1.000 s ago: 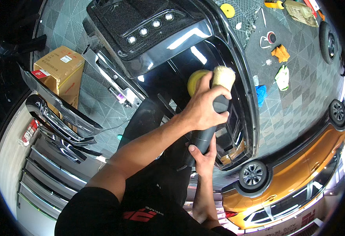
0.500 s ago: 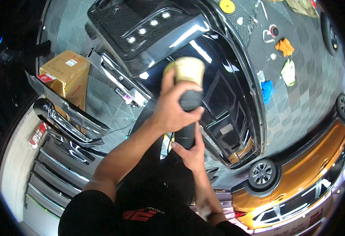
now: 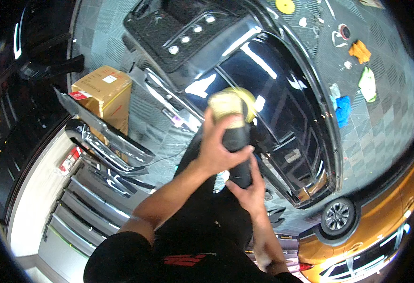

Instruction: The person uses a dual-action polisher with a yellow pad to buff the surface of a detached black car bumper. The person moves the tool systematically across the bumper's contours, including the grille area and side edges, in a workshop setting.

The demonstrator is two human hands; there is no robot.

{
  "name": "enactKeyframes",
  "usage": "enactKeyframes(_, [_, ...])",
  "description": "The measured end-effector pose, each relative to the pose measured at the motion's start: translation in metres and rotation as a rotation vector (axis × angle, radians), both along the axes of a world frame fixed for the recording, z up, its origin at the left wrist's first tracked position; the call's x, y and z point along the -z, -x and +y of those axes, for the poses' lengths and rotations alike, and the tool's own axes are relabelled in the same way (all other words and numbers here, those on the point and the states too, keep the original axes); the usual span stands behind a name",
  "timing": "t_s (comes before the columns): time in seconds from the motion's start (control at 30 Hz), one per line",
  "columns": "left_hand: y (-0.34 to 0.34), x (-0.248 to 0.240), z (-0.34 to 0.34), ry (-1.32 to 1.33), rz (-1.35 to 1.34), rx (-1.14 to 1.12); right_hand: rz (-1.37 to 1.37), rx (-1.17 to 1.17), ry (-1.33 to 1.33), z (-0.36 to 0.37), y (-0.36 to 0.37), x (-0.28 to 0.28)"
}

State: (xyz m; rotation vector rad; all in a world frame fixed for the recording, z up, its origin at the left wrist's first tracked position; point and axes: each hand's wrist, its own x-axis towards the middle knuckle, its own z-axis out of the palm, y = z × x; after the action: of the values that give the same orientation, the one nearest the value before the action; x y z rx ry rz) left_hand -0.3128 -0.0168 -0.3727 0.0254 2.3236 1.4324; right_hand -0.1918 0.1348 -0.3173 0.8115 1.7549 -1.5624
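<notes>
Both my hands hold a polisher [image 3: 237, 137] with a dull gold head and a black body. A yellow pad [image 3: 250, 104] shows partly behind the head, over a glossy black car panel [image 3: 278, 89]. The head hides where the pad meets the panel. My left hand [image 3: 214, 146] is wrapped round the polisher just below its head, thumb across the black body. Nearer to me, my right hand [image 3: 250, 188] grips the rear end of the body. Beside the panel, at the far left, is a black textured part [image 3: 169, 33] with several round lights.
A cardboard box [image 3: 104, 89] stands left, beside loose black trim pieces [image 3: 108, 151]. An orange car [image 3: 358, 236] is at the lower right. On the tiled floor lie blue [image 3: 343, 111], orange [image 3: 360, 51] and pale green cloths [image 3: 367, 85], and a yellow disc [image 3: 285, 6].
The whole view has shifted, so the surroundings sit farther right and lower. Against the panel, the polisher has moved left and toward me. The pad now shows at the head's right side.
</notes>
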Motion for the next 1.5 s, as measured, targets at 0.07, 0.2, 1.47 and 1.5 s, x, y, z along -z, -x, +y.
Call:
enactKeyframes(0.07, [-0.007, 0.002, 0.011, -0.068, 0.044, -0.012, -0.001, 0.024, 0.005, 0.006, -0.004, -0.006])
enactKeyframes(0.2, [-0.007, 0.003, 0.008, -0.081, 0.043, -0.051, -0.013, 0.05, 0.041, 0.004, -0.007, -0.002])
enactKeyframes(1.47, [0.063, 0.022, 0.003, -0.053, 0.153, -0.198, 0.058, 0.01, 0.029, -0.001, 0.076, 0.013])
enactKeyframes(1.5, [0.064, 0.021, 0.004, -0.077, 0.153, -0.205, 0.058, 0.034, 0.044, -0.003, 0.075, 0.013])
